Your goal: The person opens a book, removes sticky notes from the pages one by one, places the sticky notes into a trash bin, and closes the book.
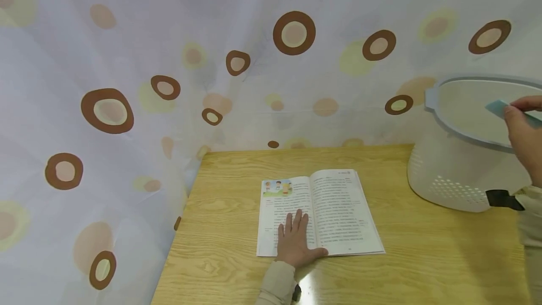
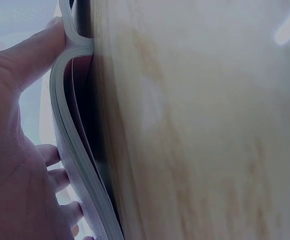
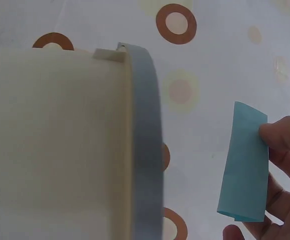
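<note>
An open book with printed text and a small coloured picture lies on the wooden table. My left hand rests on its left page with fingers spread, the thumb across the lower end of the spine. In the left wrist view the book's page edges curve up from the table beside the hand. My right hand pinches a folded piece of light blue paper between thumb and fingers. It holds the paper over the mouth of a white basket at the right.
The basket has a grey-blue rim and small holes in its side. Behind the table and along its left hangs a white curtain with brown and yellow round spots. A dark strap shows at the right sleeve.
</note>
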`<state>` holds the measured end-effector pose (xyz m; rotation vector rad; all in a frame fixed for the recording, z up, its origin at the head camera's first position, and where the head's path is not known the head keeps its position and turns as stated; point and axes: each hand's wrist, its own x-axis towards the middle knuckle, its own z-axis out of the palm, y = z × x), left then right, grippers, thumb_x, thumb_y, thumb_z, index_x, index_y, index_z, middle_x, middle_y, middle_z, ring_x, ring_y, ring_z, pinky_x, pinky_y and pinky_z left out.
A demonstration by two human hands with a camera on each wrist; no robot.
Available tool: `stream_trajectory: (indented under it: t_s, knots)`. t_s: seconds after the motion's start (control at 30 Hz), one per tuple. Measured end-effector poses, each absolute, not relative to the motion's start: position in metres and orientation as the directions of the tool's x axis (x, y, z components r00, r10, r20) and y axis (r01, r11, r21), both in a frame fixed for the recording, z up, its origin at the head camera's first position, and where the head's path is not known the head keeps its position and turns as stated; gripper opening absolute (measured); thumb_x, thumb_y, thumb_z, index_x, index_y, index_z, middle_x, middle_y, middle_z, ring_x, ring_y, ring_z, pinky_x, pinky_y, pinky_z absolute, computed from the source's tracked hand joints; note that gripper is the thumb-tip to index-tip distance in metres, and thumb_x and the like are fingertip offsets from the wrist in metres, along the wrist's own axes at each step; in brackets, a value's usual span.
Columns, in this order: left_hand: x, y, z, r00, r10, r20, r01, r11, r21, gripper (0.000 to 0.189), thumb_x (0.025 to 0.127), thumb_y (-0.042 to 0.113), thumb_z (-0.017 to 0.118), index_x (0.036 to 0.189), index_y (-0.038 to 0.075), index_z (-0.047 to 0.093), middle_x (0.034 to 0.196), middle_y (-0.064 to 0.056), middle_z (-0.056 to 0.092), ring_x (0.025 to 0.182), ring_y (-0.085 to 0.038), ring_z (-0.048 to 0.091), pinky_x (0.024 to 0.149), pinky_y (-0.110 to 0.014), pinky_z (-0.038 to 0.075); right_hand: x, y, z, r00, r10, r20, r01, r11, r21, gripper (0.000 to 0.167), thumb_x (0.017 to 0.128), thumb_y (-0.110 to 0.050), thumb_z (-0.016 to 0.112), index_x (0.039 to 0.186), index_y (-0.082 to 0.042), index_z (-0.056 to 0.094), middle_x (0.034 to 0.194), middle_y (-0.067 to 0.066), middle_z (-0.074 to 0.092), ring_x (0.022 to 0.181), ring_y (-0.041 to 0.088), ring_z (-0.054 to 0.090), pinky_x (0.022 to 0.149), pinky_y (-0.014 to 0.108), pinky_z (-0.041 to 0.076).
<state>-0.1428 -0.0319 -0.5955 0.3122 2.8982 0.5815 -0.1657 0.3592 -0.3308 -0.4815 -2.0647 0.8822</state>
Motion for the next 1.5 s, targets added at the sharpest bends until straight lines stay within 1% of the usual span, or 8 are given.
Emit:
stream_trajectory:
  t_s: [0.17,0.4,0.73,0.87,0.97,1.1,1.37,1.5]
  knots:
    - [-0.144,-0.03,-0.598,-0.961,0.245,-0.13,0.171,0.892,0.417,0.113,0.069,0.069,0.076,0.157,0.018,0.028,0.168,-0.003,0.02,0.156,-0.033,0.017,0.125,-0.058,0.019,-0.163,0.36,-0.339,-0.62,0.629,0.469,0.102,0.657,-0.747,0.016,0.095,-0.037,0.055,0.091,-0.052,0.055,0.076,-0.044,0.039,0.058,-0.014,0.035,0.05,0.01,0.026]
    - [-0.144,-0.031,-0.599,-0.963,0.241,-0.125,0.172,0.898,0.406,0.112,0.069,0.071,0.074,0.157,0.018,0.028,0.168,-0.002,0.02,0.155,-0.033,0.017,0.124,-0.058,0.021,-0.168,0.365,-0.345,-0.651,0.641,0.406,0.176,0.648,-0.741,0.016,0.096,-0.039,0.05,0.095,-0.055,0.053,0.083,-0.043,0.033,0.066,-0.011,0.032,0.057,0.011,0.027]
    - [-0.143,-0.039,-0.598,-0.967,0.223,-0.119,0.15,0.886,0.439,0.112,0.069,0.068,0.076,0.157,0.016,0.029,0.168,-0.004,0.02,0.156,-0.035,0.016,0.125,-0.06,0.017,-0.174,0.38,-0.34,-0.751,0.477,0.458,0.145,0.795,-0.59,0.048,0.096,-0.037,0.048,0.123,-0.002,0.068,0.068,-0.043,0.029,0.042,-0.004,0.036,0.038,0.023,0.032]
    - [-0.143,-0.035,-0.6,-0.963,0.238,-0.123,0.162,0.883,0.44,0.112,0.069,0.069,0.075,0.157,0.016,0.029,0.168,-0.004,0.019,0.156,-0.035,0.015,0.125,-0.06,0.017,-0.171,0.386,-0.342,-0.797,0.448,0.406,0.169,0.81,-0.561,0.051,0.098,-0.035,0.043,0.13,0.0,0.063,0.105,-0.005,0.068,0.069,0.014,0.056,0.053,0.03,0.042]
    - [-0.143,-0.032,-0.599,-0.963,0.244,-0.114,0.172,0.884,0.435,0.112,0.069,0.068,0.076,0.156,0.015,0.03,0.168,-0.005,0.021,0.155,-0.036,0.017,0.124,-0.061,0.019,-0.169,0.39,-0.343,-0.84,0.44,0.319,0.228,0.818,-0.528,0.058,0.102,-0.04,0.034,0.141,-0.001,0.051,0.145,0.034,0.042,0.111,0.045,0.052,0.081,0.055,0.045]
    - [-0.142,-0.034,-0.596,-0.964,0.239,-0.12,0.164,0.882,0.443,0.111,0.07,0.068,0.076,0.156,0.015,0.03,0.168,-0.005,0.02,0.155,-0.036,0.016,0.124,-0.06,0.018,-0.171,0.387,-0.345,-0.846,0.448,0.289,0.252,0.815,-0.522,0.061,0.103,-0.044,0.028,0.145,-0.003,0.047,0.154,0.033,0.032,0.135,0.054,0.033,0.1,0.07,0.031]
    - [-0.144,-0.037,-0.599,-0.966,0.23,-0.115,0.162,0.891,0.424,0.112,0.069,0.07,0.075,0.156,0.017,0.029,0.168,-0.004,0.02,0.155,-0.035,0.017,0.124,-0.06,0.02,-0.159,0.347,-0.346,-0.645,0.535,0.545,0.077,0.755,-0.651,0.045,0.099,-0.03,0.044,0.125,0.0,0.066,0.137,0.017,0.058,0.134,0.043,0.045,0.114,0.059,0.032]
    - [-0.144,-0.035,-0.601,-0.966,0.236,-0.107,0.173,0.896,0.409,0.113,0.068,0.07,0.075,0.156,0.017,0.03,0.168,-0.004,0.021,0.155,-0.034,0.018,0.123,-0.06,0.022,-0.142,0.312,-0.35,-0.506,0.396,0.766,-0.145,0.837,-0.528,0.037,0.098,-0.024,0.054,0.107,0.006,0.073,0.114,0.024,0.068,0.117,0.049,0.054,0.112,0.055,0.034]
